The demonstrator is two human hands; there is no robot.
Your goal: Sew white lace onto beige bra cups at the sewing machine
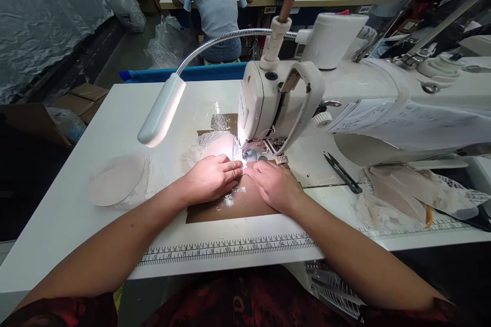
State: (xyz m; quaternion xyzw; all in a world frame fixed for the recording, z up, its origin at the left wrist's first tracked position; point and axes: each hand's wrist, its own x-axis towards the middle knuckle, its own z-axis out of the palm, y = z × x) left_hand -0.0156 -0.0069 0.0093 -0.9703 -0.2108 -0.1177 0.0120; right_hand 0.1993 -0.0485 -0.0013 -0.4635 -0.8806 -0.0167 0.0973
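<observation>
A pale pink bra cup with white lace (pixel 219 144) lies under the head of a white sewing machine (pixel 258 104), beside the needle. My left hand (pixel 213 178) rests on its near edge, fingers pressed together at the lace. Close by, my right hand (pixel 276 186) pinches the same edge just in front of the presser foot. The two sets of fingertips almost meet. Beneath both hands is a brown sheet (pixel 226 209) on the machine bed. What lies under my palms is hidden.
Another pale cup piece (pixel 117 184) lies on the left of the white table (pixel 161 225). Black thread snips (pixel 342 172) and lace fabric pieces (pixel 418 191) are at the right. A lamp (pixel 163 110) hangs over the table. Beyond it sits a person in light blue (pixel 217 0).
</observation>
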